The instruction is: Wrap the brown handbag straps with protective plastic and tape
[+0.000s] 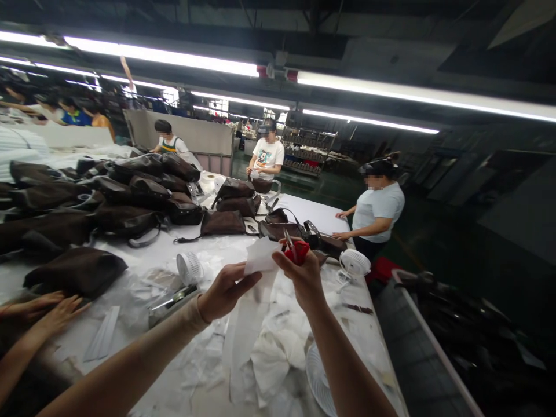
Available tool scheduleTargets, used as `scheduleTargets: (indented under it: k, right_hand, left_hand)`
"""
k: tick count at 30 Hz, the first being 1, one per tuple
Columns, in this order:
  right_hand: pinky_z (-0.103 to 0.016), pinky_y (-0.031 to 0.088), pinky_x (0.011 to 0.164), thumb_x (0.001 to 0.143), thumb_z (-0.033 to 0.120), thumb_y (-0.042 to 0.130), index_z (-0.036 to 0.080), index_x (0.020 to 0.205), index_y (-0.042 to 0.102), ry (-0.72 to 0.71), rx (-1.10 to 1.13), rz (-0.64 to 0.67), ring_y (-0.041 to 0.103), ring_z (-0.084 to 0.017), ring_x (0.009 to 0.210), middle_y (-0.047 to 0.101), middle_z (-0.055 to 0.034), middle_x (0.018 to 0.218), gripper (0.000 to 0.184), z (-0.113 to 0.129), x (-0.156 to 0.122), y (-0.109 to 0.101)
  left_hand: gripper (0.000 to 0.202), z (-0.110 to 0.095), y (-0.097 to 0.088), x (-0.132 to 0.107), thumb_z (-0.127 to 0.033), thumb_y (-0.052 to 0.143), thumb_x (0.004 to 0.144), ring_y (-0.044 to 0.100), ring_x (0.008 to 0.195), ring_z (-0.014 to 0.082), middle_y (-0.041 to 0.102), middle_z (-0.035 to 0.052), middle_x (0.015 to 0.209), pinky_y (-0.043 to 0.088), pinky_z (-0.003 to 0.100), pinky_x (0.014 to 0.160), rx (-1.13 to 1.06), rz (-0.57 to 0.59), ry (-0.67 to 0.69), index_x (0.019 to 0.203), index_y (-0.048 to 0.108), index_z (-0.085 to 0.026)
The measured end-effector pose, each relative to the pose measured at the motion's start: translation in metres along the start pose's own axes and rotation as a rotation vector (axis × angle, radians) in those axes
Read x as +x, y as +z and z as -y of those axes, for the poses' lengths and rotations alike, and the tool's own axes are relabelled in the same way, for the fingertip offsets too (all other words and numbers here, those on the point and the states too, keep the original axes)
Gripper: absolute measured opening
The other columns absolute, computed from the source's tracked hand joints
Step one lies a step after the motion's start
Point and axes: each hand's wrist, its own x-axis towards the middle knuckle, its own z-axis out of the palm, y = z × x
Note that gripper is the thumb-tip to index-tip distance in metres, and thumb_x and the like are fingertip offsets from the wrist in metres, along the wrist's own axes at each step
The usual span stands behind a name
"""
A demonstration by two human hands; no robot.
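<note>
While the left hand (226, 292) pinches a white sheet (260, 256) between fingers and thumb, the right hand (299, 279) closes firmly around red-handled scissors (296, 252), blades just beside the sheet's edge.

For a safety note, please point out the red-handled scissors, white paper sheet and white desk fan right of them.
red-handled scissors (297, 252), head view, on the red handle
white paper sheet (260, 256), head view, on its middle
white desk fan (355, 262), head view, on the front grille

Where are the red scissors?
In the head view, the red scissors are in the right hand, just beside the white paper held by the left hand.
</note>
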Motion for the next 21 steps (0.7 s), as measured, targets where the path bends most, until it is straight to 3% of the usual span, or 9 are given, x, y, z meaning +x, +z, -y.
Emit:
scheduleTargets:
  k: [2, 6, 9, 15, 19, 21]
  right_hand:
    - [-0.021, 0.022, 0.041, 0.057, 0.043, 0.082, 0.017, 0.086, 0.061, 0.063, 0.032, 0.039, 0.028, -0.005, 0.046, 0.039, 0.0091, 0.054, 0.044, -0.003, 0.001, -0.001]
    - [-0.022, 0.014, 0.041, 0.055, 0.043, 0.082, 0.018, 0.057, 0.044, 0.187, 0.136, 0.170, 0.019, -0.003, 0.044, 0.028, 0.0107, 0.049, 0.046, -0.009, -0.001, -0.003]
    - [-0.022, 0.011, 0.042, 0.052, 0.037, 0.085, 0.019, 0.052, 0.034, 0.213, 0.199, 0.115, 0.015, -0.002, 0.044, 0.023, 0.0117, 0.047, 0.054, -0.010, -0.003, 0.000]
    - [-0.022, 0.014, 0.042, 0.049, 0.034, 0.086, 0.016, 0.056, 0.051, 0.159, 0.221, -0.022, 0.021, -0.003, 0.044, 0.032, 0.0101, 0.046, 0.040, -0.008, -0.001, 0.003]
    - [-0.023, 0.015, 0.042, 0.052, 0.035, 0.085, 0.016, 0.057, 0.055, 0.135, 0.219, -0.091, 0.021, -0.003, 0.043, 0.032, 0.0098, 0.046, 0.036, 0.000, 0.003, -0.003]
    - [-0.023, 0.014, 0.041, 0.052, 0.035, 0.085, 0.016, 0.056, 0.056, 0.131, 0.193, -0.081, 0.020, -0.003, 0.043, 0.031, 0.0102, 0.045, 0.036, 0.004, 0.005, -0.004]
  left_hand:
    - [0.024, 0.001, 0.001, -0.001, -0.026, 0.050, 0.092, 0.060, 0.077, 0.0157, 0.068, 0.0060, 0.087, 0.048, 0.024, 0.072, 0.007, -0.003, -0.005, 0.101, 0.067, -0.011]
    - [0.022, 0.003, 0.002, -0.003, -0.026, 0.051, 0.092, 0.059, 0.075, 0.0149, 0.068, 0.0047, 0.083, 0.048, 0.023, 0.070, 0.020, -0.001, -0.023, 0.094, 0.067, -0.011]
    - [0.023, 0.004, 0.002, -0.004, -0.025, 0.051, 0.092, 0.060, 0.076, 0.0158, 0.070, 0.0056, 0.087, 0.050, 0.025, 0.072, 0.022, 0.017, -0.032, 0.102, 0.068, -0.012]
    - [0.036, 0.008, 0.003, -0.009, -0.024, 0.056, 0.089, 0.063, 0.103, 0.0232, 0.068, 0.0100, 0.116, 0.050, 0.033, 0.094, 0.063, 0.030, -0.006, 0.124, 0.061, -0.018]
    - [0.068, 0.008, -0.001, -0.013, -0.024, 0.062, 0.085, 0.058, 0.116, 0.0249, 0.057, 0.0129, 0.134, 0.049, 0.036, 0.098, 0.091, -0.072, -0.018, 0.146, 0.033, -0.024]
    - [0.074, 0.005, -0.006, -0.010, -0.025, 0.064, 0.084, 0.056, 0.120, 0.0257, 0.053, 0.0128, 0.138, 0.048, 0.037, 0.100, 0.112, -0.059, 0.033, 0.148, 0.028, -0.026]
